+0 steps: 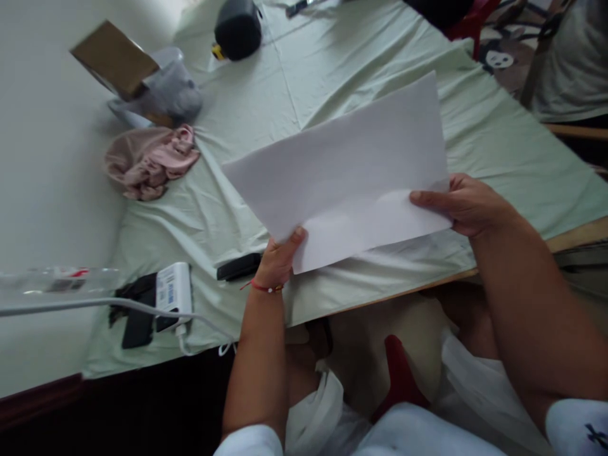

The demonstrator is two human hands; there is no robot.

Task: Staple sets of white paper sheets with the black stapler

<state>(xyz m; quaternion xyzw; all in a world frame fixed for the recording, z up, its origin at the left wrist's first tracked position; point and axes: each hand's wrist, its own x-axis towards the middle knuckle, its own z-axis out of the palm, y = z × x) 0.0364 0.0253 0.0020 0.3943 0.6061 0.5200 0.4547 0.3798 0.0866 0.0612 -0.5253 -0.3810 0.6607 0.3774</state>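
Nearest to me I see white sleeves and a red seat (401, 380) below the table edge. My left hand (280, 259), with a red thread bracelet (263, 287) at the wrist, pinches the near corner of a white sheet of paper (346, 177), thumb on top. My right hand (468, 204) clamps the sheet's right edge, fingers laid flat over it. Both grips are closed on the paper, which hangs tilted just above the table (574, 235), not lying on it.

The table has a pale wooden rim and a wrinkled light green cloth (332, 69) spread over it, with a straight seam running away from me. On the cloth just beside my left hand lies a small black flat object (239, 266). Further left sits a white charger-like device (173, 292) with a label whose print is too small for me to read, a white cable (95, 304) leading from it, and a black item (137, 316) beside it. A clear plastic bottle (57, 280) lies against the white wall.

Farther off I see a crumpled pink cloth (149, 161), then a clear plastic container (166, 92) with a brown cardboard piece (114, 58) leaning on it, and a black pouch (237, 28) at the far end. At the top right another person's light shirt (577, 63) shows. No brand is legible.
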